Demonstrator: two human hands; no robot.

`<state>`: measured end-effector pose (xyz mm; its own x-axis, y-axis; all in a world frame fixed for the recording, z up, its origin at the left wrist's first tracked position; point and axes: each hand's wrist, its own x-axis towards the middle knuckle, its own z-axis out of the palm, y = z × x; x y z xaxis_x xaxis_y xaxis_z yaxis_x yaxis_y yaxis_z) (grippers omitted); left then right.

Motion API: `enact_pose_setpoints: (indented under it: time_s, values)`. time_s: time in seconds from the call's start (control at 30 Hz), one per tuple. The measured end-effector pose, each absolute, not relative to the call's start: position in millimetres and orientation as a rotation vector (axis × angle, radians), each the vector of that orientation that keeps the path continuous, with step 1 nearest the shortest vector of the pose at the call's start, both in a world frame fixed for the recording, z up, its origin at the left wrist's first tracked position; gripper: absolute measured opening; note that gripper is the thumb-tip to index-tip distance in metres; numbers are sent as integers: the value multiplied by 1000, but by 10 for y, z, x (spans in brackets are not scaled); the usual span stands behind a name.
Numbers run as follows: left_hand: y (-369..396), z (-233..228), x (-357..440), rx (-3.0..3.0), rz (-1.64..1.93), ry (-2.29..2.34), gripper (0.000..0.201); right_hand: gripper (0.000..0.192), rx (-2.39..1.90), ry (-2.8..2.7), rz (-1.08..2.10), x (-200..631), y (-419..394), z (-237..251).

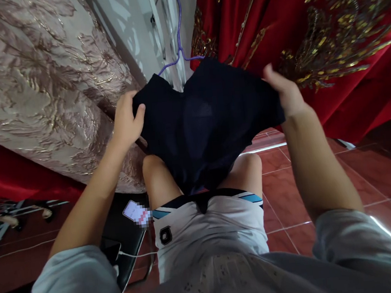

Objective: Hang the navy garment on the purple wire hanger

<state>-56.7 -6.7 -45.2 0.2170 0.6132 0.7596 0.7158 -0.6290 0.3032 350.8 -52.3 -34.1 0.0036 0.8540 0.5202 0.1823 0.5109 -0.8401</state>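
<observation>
A dark navy garment (207, 122) is spread out in front of me over my knees. My left hand (127, 118) grips its left edge, fingers curled over the cloth. At the right edge, my right hand (285, 92) pinches the fabric and holds it up. A purple clothes hanger (178, 37) pokes out above the garment's top, its hook against the white wall; whether it sits inside the garment is hidden.
A red gown with gold embroidery (309, 38) hangs at the right. A beige brocade fabric (37, 88) fills the left. A phone (136, 213) with a white cable lies on a black chair (129, 245) by my left knee. Red floor tiles (323, 180) lie below.
</observation>
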Motion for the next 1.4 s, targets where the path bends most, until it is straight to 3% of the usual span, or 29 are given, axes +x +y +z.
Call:
enact_pose_setpoints:
  time_s: [0.1, 0.3, 0.47, 0.6, 0.7, 0.77, 0.83, 0.93, 1.03, 1.1, 1.27, 1.4]
  values:
    - [-253, -331, -331, -2287, -1463, -1259, 34, 33, -856, -1472, 1013, 3493, -708, -179]
    - [-678, 67, 166, -2485, -1751, -1219, 34, 30, -784, -1398, 664, 3166, -1146, -99]
    - [-988, 342, 205, -2939, -1860, -1526, 52, 30, -528, -2264, 692, 2746, -1469, -333]
    - [-1260, 292, -15, -3325, -1266, -1821, 36, 27, -428, -2316, 659, 2653, -1202, -544]
    - [-1394, 198, -220, -3517, -526, -1951, 26, 47, -653, -2075, 494, 2753, -858, -752]
    - [-1366, 176, -344, -3561, -325, -1893, 22, 51, -720, -2058, 563, 2835, -695, -881]
    - [-1211, 177, -445, -3449, -518, -1819, 23, 40, -721, -2119, 842, 2898, -597, -944]
    - [-825, 183, -515, -3045, -1081, -1764, 27, 48, -741, -1939, 1246, 2944, -476, -826]
    - [-521, 209, -444, -2609, -1624, -1490, 22, 46, -728, -1590, 1207, 2948, -272, -481]
    - [-491, 232, -341, -2334, -1768, -1209, 20, 45, -723, -1463, 1086, 2956, -115, -229]
    - [-845, 33, -150, -2085, -1556, -841, 25, 46, -789, -1350, 930, 3014, 39, 40]
    - [-1047, -468, -97, -2516, -952, -780, 30, 55, -752, -1302, 882, 2972, 7, 16]
